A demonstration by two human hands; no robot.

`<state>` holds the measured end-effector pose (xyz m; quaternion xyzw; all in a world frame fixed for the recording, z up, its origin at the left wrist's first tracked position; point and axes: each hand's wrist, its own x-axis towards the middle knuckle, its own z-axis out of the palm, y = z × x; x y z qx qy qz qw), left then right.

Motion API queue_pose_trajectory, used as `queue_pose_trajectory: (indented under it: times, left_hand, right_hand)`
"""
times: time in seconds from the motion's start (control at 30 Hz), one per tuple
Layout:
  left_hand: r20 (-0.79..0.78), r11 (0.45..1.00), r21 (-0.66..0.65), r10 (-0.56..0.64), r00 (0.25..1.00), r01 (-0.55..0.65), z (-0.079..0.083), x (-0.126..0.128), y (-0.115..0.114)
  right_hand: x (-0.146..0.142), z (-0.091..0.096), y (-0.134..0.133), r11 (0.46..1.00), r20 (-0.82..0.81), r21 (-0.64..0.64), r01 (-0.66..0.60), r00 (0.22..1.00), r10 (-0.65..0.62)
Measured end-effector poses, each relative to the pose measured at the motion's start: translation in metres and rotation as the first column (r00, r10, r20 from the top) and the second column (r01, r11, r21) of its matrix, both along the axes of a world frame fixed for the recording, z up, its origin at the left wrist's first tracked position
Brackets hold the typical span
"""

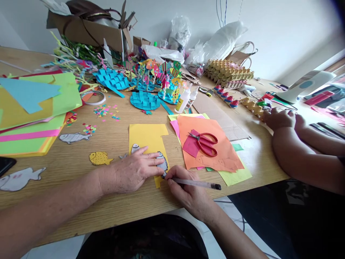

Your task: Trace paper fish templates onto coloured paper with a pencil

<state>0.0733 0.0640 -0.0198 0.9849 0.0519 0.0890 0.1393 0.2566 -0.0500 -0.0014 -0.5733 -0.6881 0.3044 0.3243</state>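
Observation:
My left hand [134, 169] lies flat on a yellow sheet of paper [147, 135], fingers stretched out. Its fingertips press on a grey paper fish cutout [161, 163] near the sheet's right edge. A pen [198, 183] is pinched in my right hand [188, 196], its tip end close to the fish's lower end; the tip itself is hidden by my fingers. Another small grey fish cutout [135, 147] shows just above my left hand. Left of it lie a yellow dotted fish [100, 158] and two white paper fish [74, 137], one nearer the table's left edge.
Red-handled scissors [206, 143] rest on orange paper [223, 133] to the right. Glue bottles [183, 100] and blue woven paper pieces [145, 100] stand behind. Coloured sheets [61, 97] are stacked at left. At right, a co-worker's hands [280, 118] hold an egg-carton strip [252, 107].

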Motion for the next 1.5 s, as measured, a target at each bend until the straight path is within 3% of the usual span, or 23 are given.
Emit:
queue_pose_trajectory:
  times: [0.77,1.13,1.5]
  left_hand:
    - [-0.015,0.998,-0.061,0.017,1.000,-0.018,-0.002,0.000,0.004]
    - [-0.017,0.995,-0.099,0.016,1.000,-0.018,-0.004,0.000,0.006]
    - [-0.018,0.991,-0.131,0.021,1.000,-0.023,-0.003,-0.001,0.006]
  right_hand:
    - [-0.008,-0.004,0.013,0.995,-0.047,0.022,0.100,0.994,-0.099]
    - [0.003,-0.004,0.017,1.000,-0.077,-0.016,-0.020,0.997,0.019]
    - [0.000,-0.001,0.019,0.998,-0.106,-0.008,-0.059,0.993,0.058]
